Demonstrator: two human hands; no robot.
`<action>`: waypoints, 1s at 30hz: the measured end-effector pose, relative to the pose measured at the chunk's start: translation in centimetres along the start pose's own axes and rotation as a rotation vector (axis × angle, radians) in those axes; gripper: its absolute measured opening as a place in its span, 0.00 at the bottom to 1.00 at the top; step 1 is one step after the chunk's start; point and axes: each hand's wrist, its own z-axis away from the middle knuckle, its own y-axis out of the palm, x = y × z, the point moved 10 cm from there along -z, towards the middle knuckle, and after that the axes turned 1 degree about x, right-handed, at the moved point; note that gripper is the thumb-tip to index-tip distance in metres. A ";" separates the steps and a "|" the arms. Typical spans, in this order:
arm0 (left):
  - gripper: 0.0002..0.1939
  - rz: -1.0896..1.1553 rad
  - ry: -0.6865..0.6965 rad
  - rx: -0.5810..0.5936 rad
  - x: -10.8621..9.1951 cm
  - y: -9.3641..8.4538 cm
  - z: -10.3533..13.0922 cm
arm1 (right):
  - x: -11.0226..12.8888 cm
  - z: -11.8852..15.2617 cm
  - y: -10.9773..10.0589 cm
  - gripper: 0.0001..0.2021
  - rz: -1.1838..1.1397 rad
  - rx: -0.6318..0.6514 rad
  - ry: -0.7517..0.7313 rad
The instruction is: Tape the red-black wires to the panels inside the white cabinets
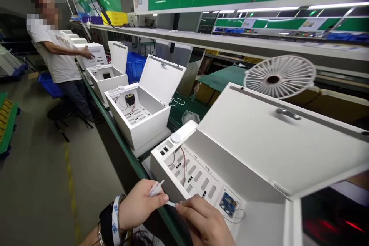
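My left hand (143, 202) is closed on a thin white strip (157, 188), folded at the fist, whose kind I cannot make out. Its other end (172, 203) runs between both hands, and the fingertips of my right hand (203, 219) pinch it. Both hands are in front of the nearest white box (170, 177), whose lid (276, 134) stands open. Inside the box are slotted rails, red and grey wires (183, 163) and a blue circuit board (228, 202). A white tape loop marked 3M (115, 219) and a black band are around my left wrist.
Farther along the green-edged bench stand more white boxes (138, 123), (105, 84) with open lids. A person (62, 54) reaches toward boxes at the far left. A white fan grille (279, 78) is at the upper right. A shelf (184, 38) runs above the bench.
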 end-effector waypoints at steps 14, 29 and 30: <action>0.23 0.001 -0.179 -0.322 4.6 -32.8 6.5 | 8.9 -24.0 19.9 0.10 -0.030 0.111 -0.086; 0.28 0.290 -0.292 -0.360 10.5 -43.0 5.4 | 7.4 -34.0 26.8 0.10 -0.103 0.295 -0.257; 0.29 0.315 -0.294 -0.407 10.3 -43.9 4.4 | 6.0 -34.7 25.8 0.11 -0.119 0.267 -0.223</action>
